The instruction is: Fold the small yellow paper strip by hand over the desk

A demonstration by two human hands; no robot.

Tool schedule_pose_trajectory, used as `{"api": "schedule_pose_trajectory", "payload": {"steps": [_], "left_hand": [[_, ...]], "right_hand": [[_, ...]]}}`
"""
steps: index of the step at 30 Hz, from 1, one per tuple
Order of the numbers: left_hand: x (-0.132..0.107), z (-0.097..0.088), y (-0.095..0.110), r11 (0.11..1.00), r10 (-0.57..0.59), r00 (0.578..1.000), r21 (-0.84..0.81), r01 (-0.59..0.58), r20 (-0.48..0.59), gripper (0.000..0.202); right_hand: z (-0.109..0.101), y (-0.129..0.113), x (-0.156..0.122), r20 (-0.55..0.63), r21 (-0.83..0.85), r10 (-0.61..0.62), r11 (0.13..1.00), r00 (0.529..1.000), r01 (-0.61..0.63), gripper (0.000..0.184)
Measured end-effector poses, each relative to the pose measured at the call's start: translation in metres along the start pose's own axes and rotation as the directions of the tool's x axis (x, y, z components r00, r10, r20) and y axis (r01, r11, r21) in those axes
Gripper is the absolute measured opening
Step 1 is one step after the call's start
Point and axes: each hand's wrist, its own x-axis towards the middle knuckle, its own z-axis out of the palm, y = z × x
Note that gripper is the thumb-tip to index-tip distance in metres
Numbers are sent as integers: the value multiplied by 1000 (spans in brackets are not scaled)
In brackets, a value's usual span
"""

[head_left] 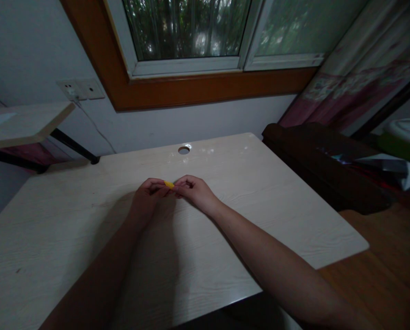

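Note:
A small yellow piece (169, 184), its kind too small to make out, is pinched between both hands above the middle of the desk. My left hand (148, 195) grips its left end between thumb and fingers. At its right end, the thumb and fingertips of my right hand (194, 190) close on it. The fingers cover much of the piece. Beneath both hands lies the pale wood-grain desk (225, 247), where my arms cast shadows.
A raised shelf (29, 121) on black legs stands at the desk's left. Near the back edge is a round cable hole (184, 150). A plugged-in cord (95, 123) hangs from the wall socket (72, 89). Dark wooden furniture (322, 169) borders the right side, below a curtain (349, 82).

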Motion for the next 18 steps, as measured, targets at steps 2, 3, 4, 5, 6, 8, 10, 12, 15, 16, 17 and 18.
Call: {"api": "schedule_pose_trajectory", "payload": {"steps": [2,3,4,5,6,8,10,12,15,16,17,18], "left_hand": [[-1,0,2,1000,-4,1000,-3,4,-5,30],[-1,0,2,1000,-4,1000,-2,4,-10,30],[-1,1,2,1000,-4,1000,-3,4,-15,30],[-1,1,2,1000,-3,1000,-4,3,-23,30],[-1,1,2,1000,0,1000,-16,0,-27,31],[0,1,0,997,-1,999,-71,-1,-34,32],[2,1,-2,996,-12,999,-92,9,-29,31],[2,0,-3,998,-27,1000,-53,26,-13,28],[0,0,1,996,-33,999,84,31,20,27],[-1,0,3,992,-33,999,126,28,37,27],[-2,0,4,989,-32,999,144,26,39,26],[-3,1,5,989,-25,999,148,19,36,25]], "right_hand": [[-1,1,1,4,13,-2,1000,1000,2,30],[-1,2,1,6,20,-3,1000,1000,3,30],[-1,2,1,3,28,-5,1000,1000,4,30],[-1,2,1,-2,37,-6,999,1000,6,29],[-1,2,1,-9,45,-7,999,1000,8,29],[-1,3,2,-25,66,-14,998,1000,15,29],[-2,4,2,-31,89,-24,996,999,27,29],[-3,4,3,-24,109,-30,993,999,32,28],[-3,5,2,-9,124,-26,992,1000,27,28],[-3,5,2,-10,124,-24,992,1000,25,28],[-2,5,2,-12,123,-23,992,1000,24,28],[-2,4,1,-14,121,-23,992,1000,25,27]]}}
